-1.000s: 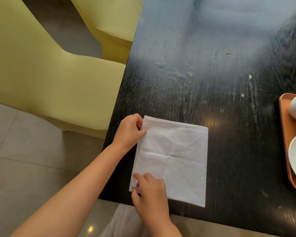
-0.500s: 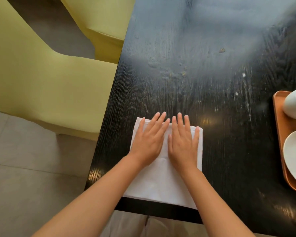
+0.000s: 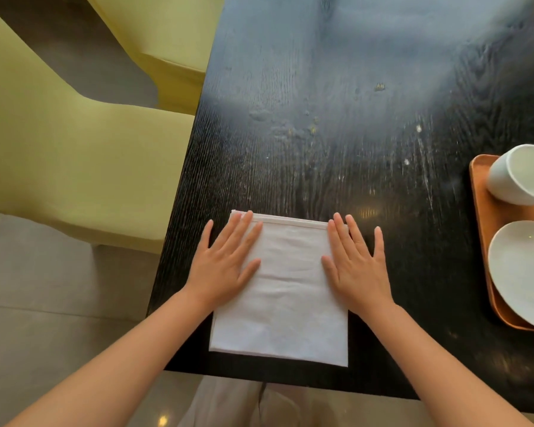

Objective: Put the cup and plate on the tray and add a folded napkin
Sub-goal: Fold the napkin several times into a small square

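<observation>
Holding cup [image 3: 518, 175] and plate [image 3: 524, 272], orange tray [image 3: 480, 217], both hands' grip flat on napkin [image 3: 285, 291]

The table [image 3: 336, 103] lies bare from the napkin's far edge to the far end, so hands could pass there freely. The white napkin [image 3: 287, 291] lies flat near the near edge, with the left hand [image 3: 225, 266] pressed flat on its left side and the right hand [image 3: 356, 266] flat across its right edge. Between napkin and tray [image 3: 480, 241] runs an open strip of table. The tray sits at the right, carrying the cup [image 3: 518, 177] at its far end and the plate [image 3: 521, 272] nearer. Two yellow chairs [image 3: 74, 167] stand along the table's left edge.
</observation>
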`<state>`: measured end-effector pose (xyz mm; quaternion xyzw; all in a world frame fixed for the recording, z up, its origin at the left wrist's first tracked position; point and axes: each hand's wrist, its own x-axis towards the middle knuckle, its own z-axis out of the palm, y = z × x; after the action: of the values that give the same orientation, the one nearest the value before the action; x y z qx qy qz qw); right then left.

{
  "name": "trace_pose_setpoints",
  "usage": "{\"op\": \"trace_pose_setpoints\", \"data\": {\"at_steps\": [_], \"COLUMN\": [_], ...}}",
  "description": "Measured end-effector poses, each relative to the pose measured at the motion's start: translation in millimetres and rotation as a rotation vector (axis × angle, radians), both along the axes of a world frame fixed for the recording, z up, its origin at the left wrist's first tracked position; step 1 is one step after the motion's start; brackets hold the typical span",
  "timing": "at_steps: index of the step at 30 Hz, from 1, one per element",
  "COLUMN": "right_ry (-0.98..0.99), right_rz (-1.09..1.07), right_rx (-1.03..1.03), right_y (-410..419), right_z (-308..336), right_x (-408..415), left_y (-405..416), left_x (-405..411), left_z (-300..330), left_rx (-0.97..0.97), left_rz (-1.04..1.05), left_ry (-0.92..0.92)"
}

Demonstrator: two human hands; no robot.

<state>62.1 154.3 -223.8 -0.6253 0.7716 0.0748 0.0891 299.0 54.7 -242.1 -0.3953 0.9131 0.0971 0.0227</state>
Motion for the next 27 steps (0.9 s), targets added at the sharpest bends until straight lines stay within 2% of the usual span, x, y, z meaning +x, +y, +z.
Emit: {"op": "trace_pose_setpoints", "data": {"at_steps": [3,5,8,16,21,27], "right_ry": [-0.031,-0.1,-0.113,-0.121,-0.104,-0.101], "right_rz": [-0.054,-0.038,0.002,0.098,0.156,0.174], "right_rx": [-0.123,-0.161,-0.065,-0.007,0.033,0.087], "right_y": [15.0,33.9,60.3,93.5,110.1,136.1], "right_z": [8.8,6.9,-2.1,-2.0,-0.2,-0.1], "right_x": [30.0,62.1,91.1,58.1,41.5,35.0], "left_y": [23.0,51.1,87.7,86.7,90.6,117.1], "left_x": [-8.3,-20.7,-28.1,12.8,47.0,62.2], "left_z": [8.5,10.3,5.4,3.4,6.0,8.0], "left_rx": [0.007,0.043,0.064,0.098,0.118,0.144], "left_rz": [0.099,0.044,-0.077,-0.225,-0.286,-0.252], "left_ry": [0.079,0.157,0.1,-0.036,-0.052,-0.069]}}
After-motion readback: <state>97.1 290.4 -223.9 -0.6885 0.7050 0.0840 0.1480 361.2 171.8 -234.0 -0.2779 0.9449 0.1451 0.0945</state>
